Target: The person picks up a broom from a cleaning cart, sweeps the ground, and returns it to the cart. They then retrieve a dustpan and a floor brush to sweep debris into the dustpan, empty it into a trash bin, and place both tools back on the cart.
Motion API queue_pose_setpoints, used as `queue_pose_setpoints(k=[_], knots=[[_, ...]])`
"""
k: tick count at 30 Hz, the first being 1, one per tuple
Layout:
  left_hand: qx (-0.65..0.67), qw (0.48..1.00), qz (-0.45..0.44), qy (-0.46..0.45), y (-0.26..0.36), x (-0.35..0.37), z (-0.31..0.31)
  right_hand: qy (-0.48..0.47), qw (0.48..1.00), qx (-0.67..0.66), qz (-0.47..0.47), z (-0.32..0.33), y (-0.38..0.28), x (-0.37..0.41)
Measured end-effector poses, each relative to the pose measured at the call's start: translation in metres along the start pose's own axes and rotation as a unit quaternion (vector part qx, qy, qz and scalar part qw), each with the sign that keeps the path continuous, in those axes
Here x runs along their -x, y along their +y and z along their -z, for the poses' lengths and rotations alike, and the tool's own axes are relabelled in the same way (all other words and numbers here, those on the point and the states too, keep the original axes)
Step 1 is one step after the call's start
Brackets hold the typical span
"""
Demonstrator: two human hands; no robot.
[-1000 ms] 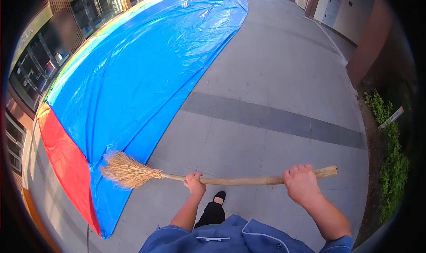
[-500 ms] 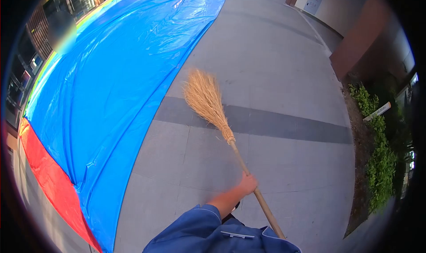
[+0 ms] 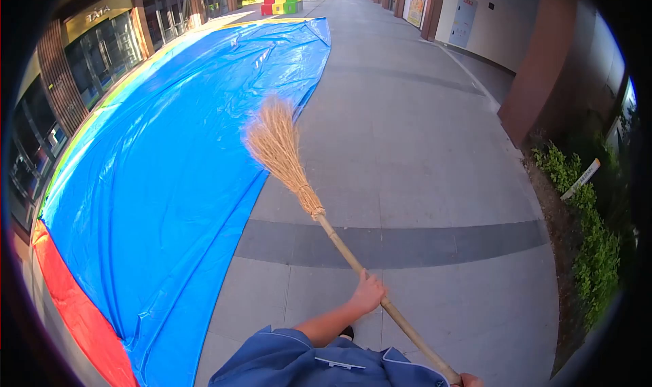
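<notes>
A straw broom [image 3: 280,149] with a long wooden handle reaches away from me, its bristles spread and slightly blurred. My left hand [image 3: 369,292] is wrapped round the middle of the handle. Down at the bottom edge of the view, part of my right hand [image 3: 470,380] is closed at the handle's near end; the rest of it is cut off. The bristle tips overlap the right border of a large wrinkled blue sheet [image 3: 156,170], which has a red section [image 3: 78,302] at its near left corner.
Grey paving [image 3: 407,129] with a darker band [image 3: 435,246] runs ahead. Shopfronts [image 3: 102,47] line the left. Colored blocks [image 3: 282,5] stand far off. On the right are a brown pillar [image 3: 547,68] and a planting bed with green shrubs [image 3: 594,265] and a small sign [image 3: 581,178].
The broom head has swung left and forward, from over the paving to over the sheet's edge. My view has tilted up, and my right hand has come into sight.
</notes>
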State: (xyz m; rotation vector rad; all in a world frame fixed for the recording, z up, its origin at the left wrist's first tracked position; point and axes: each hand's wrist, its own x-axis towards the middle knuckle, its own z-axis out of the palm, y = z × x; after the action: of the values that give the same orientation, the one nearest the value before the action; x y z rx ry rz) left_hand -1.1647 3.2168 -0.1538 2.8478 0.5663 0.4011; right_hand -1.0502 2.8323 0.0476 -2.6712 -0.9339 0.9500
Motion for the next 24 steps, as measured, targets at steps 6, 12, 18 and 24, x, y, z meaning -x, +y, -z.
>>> queue_pose_setpoints(k=[6,12,18,24], knots=[[-0.042,0.982,0.181,0.009,-0.151,0.008,0.059,-0.012,0.941,0.326,0.089,0.092,-0.140,-0.174],[0.018,0.915,0.362,0.176,-0.268,0.063,0.035,0.103,0.836,0.437,0.315,0.103,-0.362,-0.242],[0.120,0.920,0.341,0.152,-0.282,0.018,0.029,0.108,0.870,0.438,0.198,0.122,-0.401,-0.211],[0.221,0.970,0.093,-0.043,-0.271,-0.094,0.014,0.045,0.943,0.307,-0.118,0.113,-0.423,-0.127]])
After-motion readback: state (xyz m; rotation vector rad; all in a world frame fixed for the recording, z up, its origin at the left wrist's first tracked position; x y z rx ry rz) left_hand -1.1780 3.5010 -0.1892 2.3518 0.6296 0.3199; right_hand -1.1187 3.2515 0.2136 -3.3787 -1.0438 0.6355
